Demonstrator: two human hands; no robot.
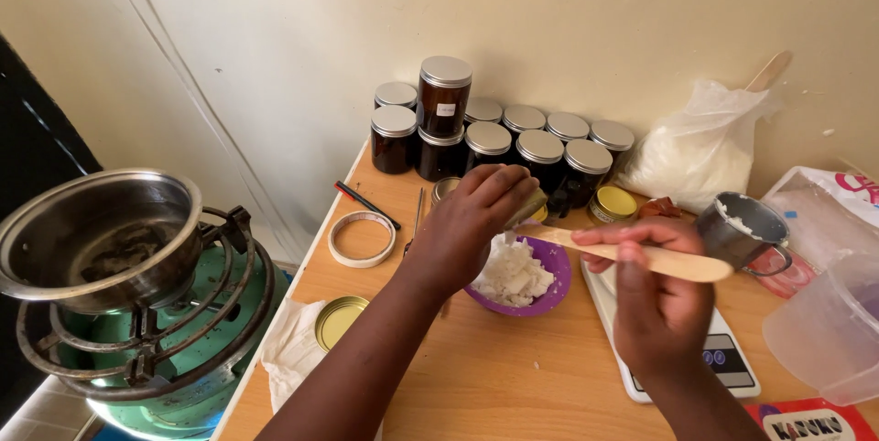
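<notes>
Your purple bowl (557,269) holds white waxy chunks (513,278); your right hand (652,299) grips a wooden spatula (641,256), your left hand (472,221) pinches a small metal tool (526,207) above the wooden counter (513,377).

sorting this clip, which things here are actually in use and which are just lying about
In use:
left hand with a small metal tool
right hand holding the wooden stick
purple bowl of white chunks

Lying about:
dark jars
tape roll
metal pot
scale
metal cup
</notes>
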